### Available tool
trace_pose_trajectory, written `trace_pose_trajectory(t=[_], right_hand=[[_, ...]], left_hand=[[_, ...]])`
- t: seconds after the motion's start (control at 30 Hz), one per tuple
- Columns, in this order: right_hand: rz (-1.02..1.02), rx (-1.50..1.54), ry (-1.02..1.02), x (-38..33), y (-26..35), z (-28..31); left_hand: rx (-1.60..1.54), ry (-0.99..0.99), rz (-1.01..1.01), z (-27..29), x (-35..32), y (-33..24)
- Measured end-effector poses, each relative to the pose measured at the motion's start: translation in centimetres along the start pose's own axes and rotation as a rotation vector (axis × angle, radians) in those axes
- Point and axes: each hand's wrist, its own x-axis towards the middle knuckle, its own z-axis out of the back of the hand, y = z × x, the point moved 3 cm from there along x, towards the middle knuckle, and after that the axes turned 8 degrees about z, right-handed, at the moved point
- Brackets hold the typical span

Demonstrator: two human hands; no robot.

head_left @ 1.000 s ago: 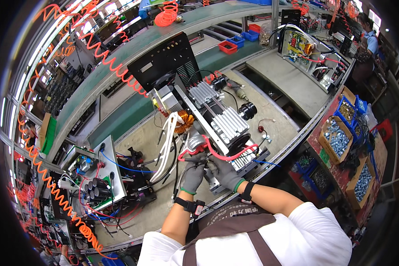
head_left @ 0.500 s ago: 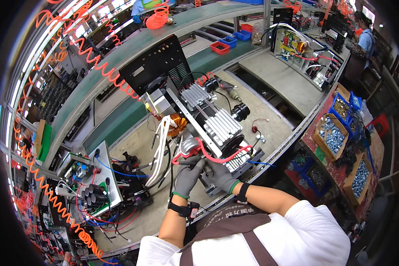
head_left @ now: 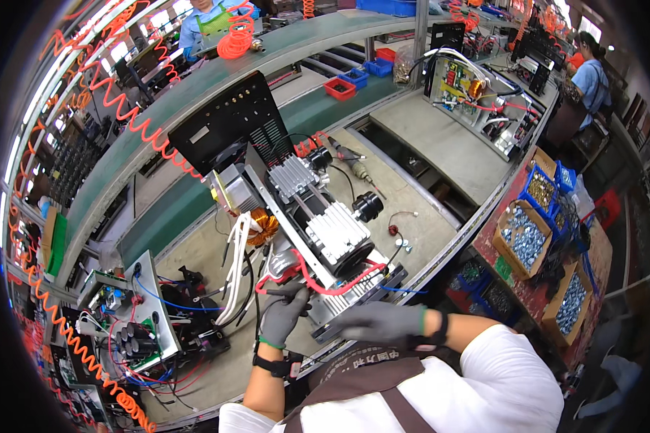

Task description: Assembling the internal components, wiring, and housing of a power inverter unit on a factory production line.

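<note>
Now the grey-gloved left hand (head_left: 285, 315) pinches the near end of a thin red insulated wire (head_left: 323, 283), while the grey-gloved right hand (head_left: 378, 322) lies flat and open-fingered on the near end of the long metal power-unit chassis (head_left: 318, 231), which sits at the middle of the bench. Toward twelve o'clock the chassis already carries ribbed silver aluminium heat sinks (head_left: 336, 232), an orange copper-wound coil (head_left: 261, 225) and a black perforated front panel (head_left: 231, 130); I judge the boards mounted and the wiring unfinished, since a white cable bundle (head_left: 232, 267) hangs loose at ten o'clock. Small silver screws (head_left: 403, 245) lie at two o'clock.
</note>
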Motion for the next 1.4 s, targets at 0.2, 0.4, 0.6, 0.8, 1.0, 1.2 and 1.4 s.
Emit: trace_pose_trajectory(t=[0.2,0.4,0.6,0.8,1.0,1.2,1.4], right_hand=[[-0.252,-0.056,-0.523,-5.1,-3.3,20.5],[-0.237,-0.754,-0.271,1.4,-15.5,28.2],[-0.081,-1.202,0.275,12.4,-24.4,30.0],[-0.084,-1.456,0.537,20.9,-30.1,31.5],[0.154,-1.497,0.532,17.7,-30.4,35.9],[0.022,-1.367,0.284,6.0,-22.6,41.8],[-0.232,-1.314,0.117,-4.0,-11.6,39.8]], left_hand=[[-0.008,-0.1,0.034,-0.3,-0.3,-0.1],[-0.019,-0.163,0.053,-0.6,-0.5,-0.3],[0.018,-0.194,0.042,-1.1,-0.7,-1.5],[-0.082,-0.233,0.134,-1.6,-0.9,-1.9],[-0.098,-0.23,0.21,-1.4,-1.4,-1.0],[0.027,-0.241,0.142,-0.9,-1.0,-0.2],[0.08,-0.12,0.087,-0.3,-0.7,-0.8]])
